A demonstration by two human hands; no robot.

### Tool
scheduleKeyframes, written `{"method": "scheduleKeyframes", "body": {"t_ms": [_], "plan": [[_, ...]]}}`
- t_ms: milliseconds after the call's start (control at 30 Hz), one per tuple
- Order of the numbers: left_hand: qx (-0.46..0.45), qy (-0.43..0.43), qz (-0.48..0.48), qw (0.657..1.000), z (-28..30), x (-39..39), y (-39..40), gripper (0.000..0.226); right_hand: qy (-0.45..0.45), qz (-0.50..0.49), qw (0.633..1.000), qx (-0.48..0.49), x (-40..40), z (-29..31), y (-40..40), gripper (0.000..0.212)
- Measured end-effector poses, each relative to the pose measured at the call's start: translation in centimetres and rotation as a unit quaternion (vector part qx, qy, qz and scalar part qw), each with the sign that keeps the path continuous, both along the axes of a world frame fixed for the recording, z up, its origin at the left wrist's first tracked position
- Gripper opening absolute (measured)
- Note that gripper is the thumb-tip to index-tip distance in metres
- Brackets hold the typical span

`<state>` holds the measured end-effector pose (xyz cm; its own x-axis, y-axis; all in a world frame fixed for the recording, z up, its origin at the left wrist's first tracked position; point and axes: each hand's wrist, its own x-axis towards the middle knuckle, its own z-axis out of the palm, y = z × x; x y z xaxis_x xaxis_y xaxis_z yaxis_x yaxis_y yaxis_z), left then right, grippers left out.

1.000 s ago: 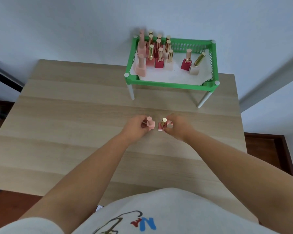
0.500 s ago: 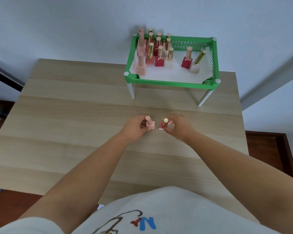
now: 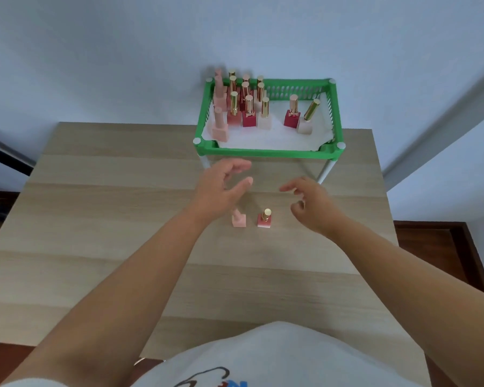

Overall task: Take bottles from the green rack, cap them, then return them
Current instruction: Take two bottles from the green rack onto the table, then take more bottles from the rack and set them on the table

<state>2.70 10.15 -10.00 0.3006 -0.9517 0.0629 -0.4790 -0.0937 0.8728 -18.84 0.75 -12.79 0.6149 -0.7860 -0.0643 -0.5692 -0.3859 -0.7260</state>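
Light wooden bench (image 3: pixel 95 219) with the green plastic rack (image 3: pixel 266 153) at the back, full of capped bottles. Both hands, left (image 3: pixel 221 188) and right (image 3: pixel 310 202), are spread and empty above a pale pink square bottle (image 3: pixel 239 219) and a gold-capped red bottle (image 3: pixel 264 219) standing side by side.

Green rack (image 3: pixel 266 153) with white liner, pale pink bottle (image 3: pixel 239 220), pink gold-capped bottle (image 3: pixel 264 220), light woodgrain table (image 3: pixel 95 208)
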Motion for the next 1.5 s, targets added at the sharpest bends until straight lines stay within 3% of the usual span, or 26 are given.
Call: {"method": "scheduleKeyframes", "body": {"t_ms": [100,233,500,700,967,1167,1300,1500], "plan": [[-0.014,-0.015,-0.017,1.0,2.4,-1.1,-4.4,0.028,-0.076,-0.12,0.99,-0.024,-0.6,2.9,-2.0,0.036],[0.047,-0.037,-0.033,0.998,3.5,-2.7,-10.5,0.042,-0.124,-0.192,0.972,-0.061,-0.5,6.7,-6.1,0.027],[0.131,-0.047,0.028,0.99,2.8,-4.7,-16.5,0.061,0.077,-0.15,0.983,-0.068,0.9,7.8,-12.3,0.054],[0.125,-0.1,0.049,0.986,2.3,-5.0,-18.7,0.029,0.153,-0.096,0.978,-0.102,2.1,5.9,-14.8,0.048],[0.106,-0.149,0.042,0.982,1.7,-5.0,-19.3,0.019,0.135,-0.103,0.979,-0.114,2.2,5.2,-15.2,0.023],[0.091,-0.123,0.035,0.988,1.8,-4.5,-18.3,0.021,0.083,-0.121,0.984,-0.098,0.7,6.6,-13.9,0.031],[0.061,-0.089,0.036,0.994,3.2,-4.9,-16.7,0.023,-0.019,-0.159,0.983,-0.084,-1.0,7.7,-12.1,0.018],[0.049,-0.021,0.022,0.998,5.5,-7.3,-11.4,0.026,-0.061,-0.167,0.981,-0.077,-4.7,8.9,-8.7,0.021]]}}
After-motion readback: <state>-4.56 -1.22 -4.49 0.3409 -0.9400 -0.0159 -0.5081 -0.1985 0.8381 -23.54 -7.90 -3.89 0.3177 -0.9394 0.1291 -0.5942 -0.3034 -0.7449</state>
